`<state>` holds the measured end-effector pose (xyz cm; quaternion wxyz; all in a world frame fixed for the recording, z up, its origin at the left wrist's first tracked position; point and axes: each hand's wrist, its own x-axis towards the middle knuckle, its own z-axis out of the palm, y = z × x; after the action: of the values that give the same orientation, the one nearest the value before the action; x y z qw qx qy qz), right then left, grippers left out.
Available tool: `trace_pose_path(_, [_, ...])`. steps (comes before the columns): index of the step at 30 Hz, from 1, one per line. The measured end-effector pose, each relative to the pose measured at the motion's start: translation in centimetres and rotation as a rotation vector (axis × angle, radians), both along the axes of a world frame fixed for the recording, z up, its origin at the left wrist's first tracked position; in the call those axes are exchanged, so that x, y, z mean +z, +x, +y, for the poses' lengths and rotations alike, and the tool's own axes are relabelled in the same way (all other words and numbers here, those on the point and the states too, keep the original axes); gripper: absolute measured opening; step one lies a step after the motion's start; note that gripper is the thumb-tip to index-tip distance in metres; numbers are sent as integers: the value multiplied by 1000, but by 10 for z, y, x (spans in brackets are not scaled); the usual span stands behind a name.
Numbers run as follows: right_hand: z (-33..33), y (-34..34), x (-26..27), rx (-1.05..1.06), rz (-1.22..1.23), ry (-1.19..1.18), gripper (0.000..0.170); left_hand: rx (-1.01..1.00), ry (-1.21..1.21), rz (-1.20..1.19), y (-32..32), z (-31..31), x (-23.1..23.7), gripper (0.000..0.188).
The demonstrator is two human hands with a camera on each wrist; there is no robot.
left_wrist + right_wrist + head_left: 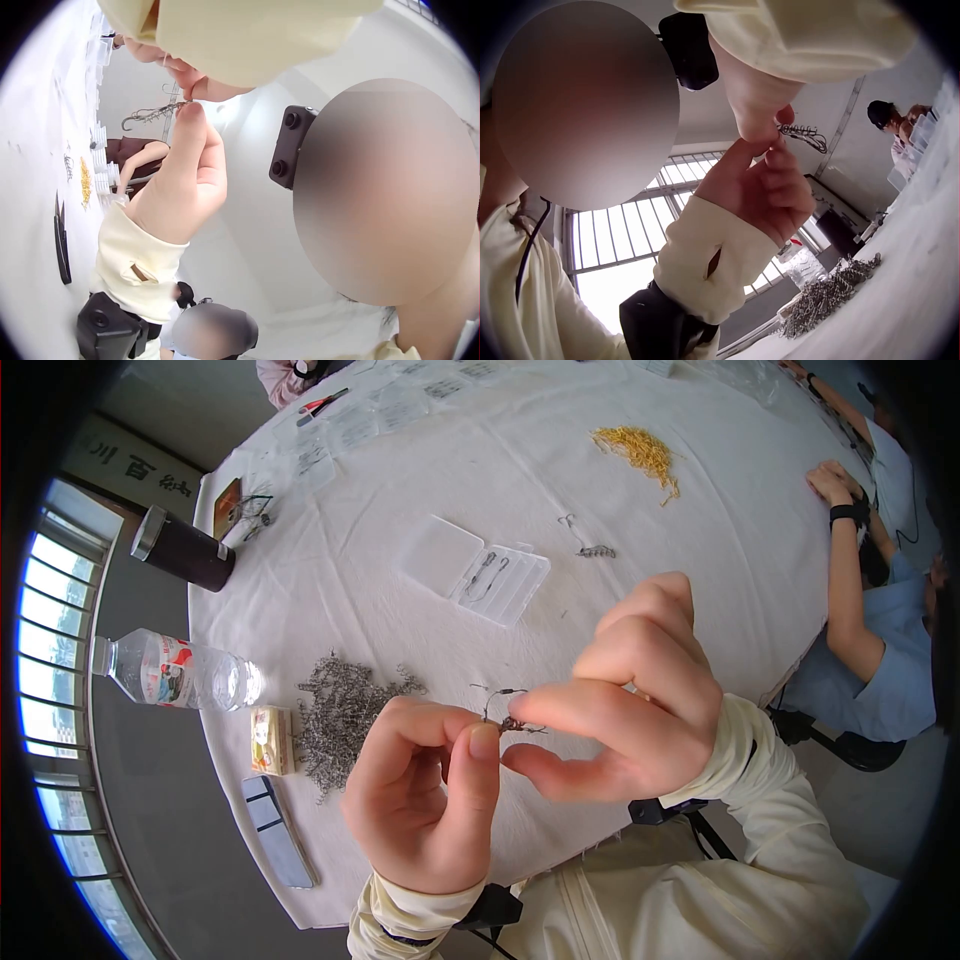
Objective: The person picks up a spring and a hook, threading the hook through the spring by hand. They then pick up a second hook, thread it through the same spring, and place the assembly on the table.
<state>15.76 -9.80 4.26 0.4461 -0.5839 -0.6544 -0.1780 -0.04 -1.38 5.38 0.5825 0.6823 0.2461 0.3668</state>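
In the head view my left hand (430,795) pinches a small wire piece (512,725) between thumb and index fingertip. It looks like a fishing hook with coiled wire; its hooked end (127,121) and coils show against the background in the left wrist view. My right hand (635,705) is close on the right, its index fingertip right at the wire and its thumb parted from the index below. Beyond the hands lies an opened clear plastic box (525,582) with a few hook-like pieces in it. A tangled pile of grey wire pieces (345,720) sits beside my left hand.
On the left are a plastic bottle (175,670), a dark tumbler (185,550), a tissue pack (270,740) and a phone (278,830). A golden pile (640,452) and a loose wire piece (595,550) lie farther back. Other people sit round the white-covered table (740,560).
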Motion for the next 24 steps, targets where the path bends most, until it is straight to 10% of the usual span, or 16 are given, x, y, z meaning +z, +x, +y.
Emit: trace_pose_path(24, [-2, 1, -1, -45, -107, 114, 36, 31, 171, -14, 1, 1, -5, 8])
